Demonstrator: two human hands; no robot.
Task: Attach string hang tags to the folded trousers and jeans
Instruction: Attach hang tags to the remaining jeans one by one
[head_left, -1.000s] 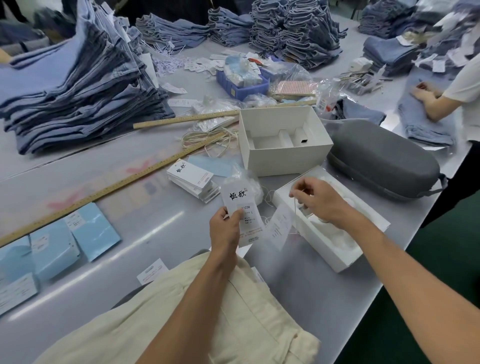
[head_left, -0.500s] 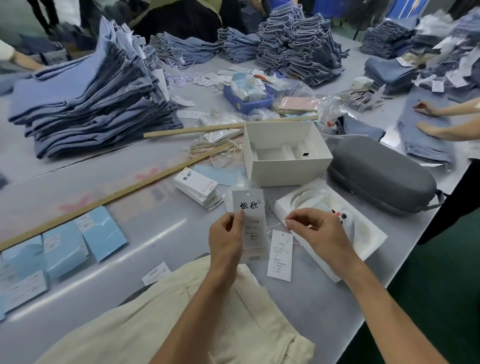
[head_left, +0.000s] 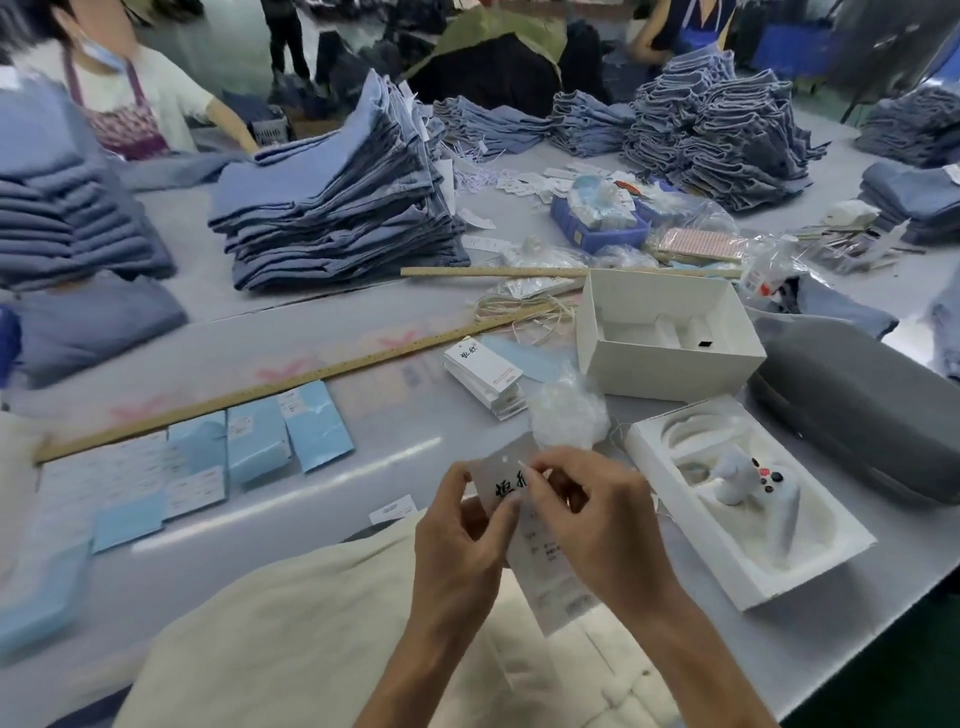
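Observation:
Cream folded trousers (head_left: 322, 634) lie at the near table edge under my forearms. My left hand (head_left: 457, 545) pinches a white hang tag (head_left: 501, 480) with black characters, held above the trousers. My right hand (head_left: 602, 525) pinches at the same tag's upper part, and a second white tag (head_left: 550, 577) hangs below between the hands. A stack of spare white tags (head_left: 485, 376) sits on the table beyond my hands. Any string is too thin to make out.
An open white box (head_left: 670, 332) and a white tray (head_left: 748, 525) holding a controller lie to the right, beside a grey case (head_left: 857, 410). Blue packets (head_left: 249, 447) and a long wooden ruler (head_left: 291, 376) lie left. Stacks of folded jeans (head_left: 337, 208) fill the far table. A person stands far left.
My right hand has come left from the white tray and joined my left hand on the tag. The loose second tag now hangs between both hands. The view has tilted upward.

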